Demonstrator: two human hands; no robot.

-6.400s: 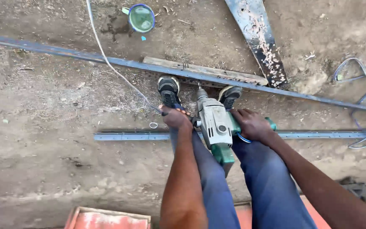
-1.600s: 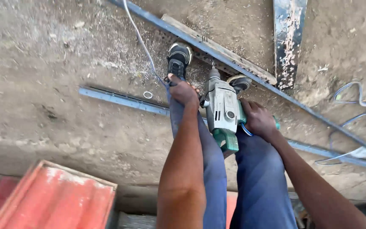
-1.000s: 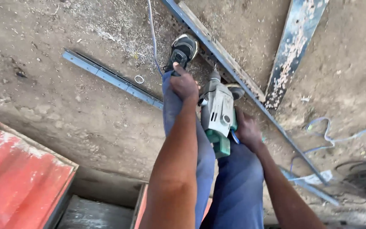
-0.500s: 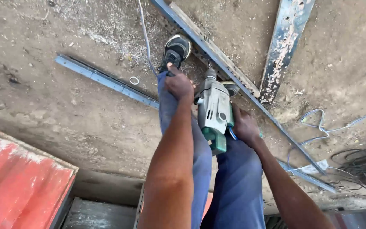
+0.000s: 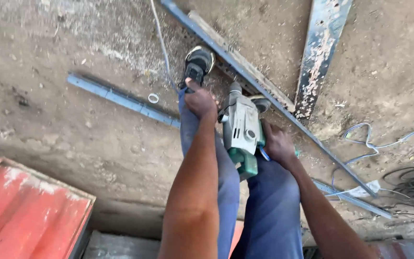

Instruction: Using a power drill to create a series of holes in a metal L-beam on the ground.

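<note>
Drill (image 5: pixel 242 132) stays gripped by both hands' fingers, left hand (image 5: pixel 200 100) and right hand (image 5: pixel 276 144), view shifted slightly.

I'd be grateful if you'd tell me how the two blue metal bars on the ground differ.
The short blue bar runs under the person's legs and the drill; the long blue bar lies beyond the shoes. The long one has a wooden strip alongside; the short one has a small ring beside it. Both slant alike.

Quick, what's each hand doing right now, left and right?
Left hand: closed on the side handle of the drill.
Right hand: closed on the drill's rear grip.
</note>
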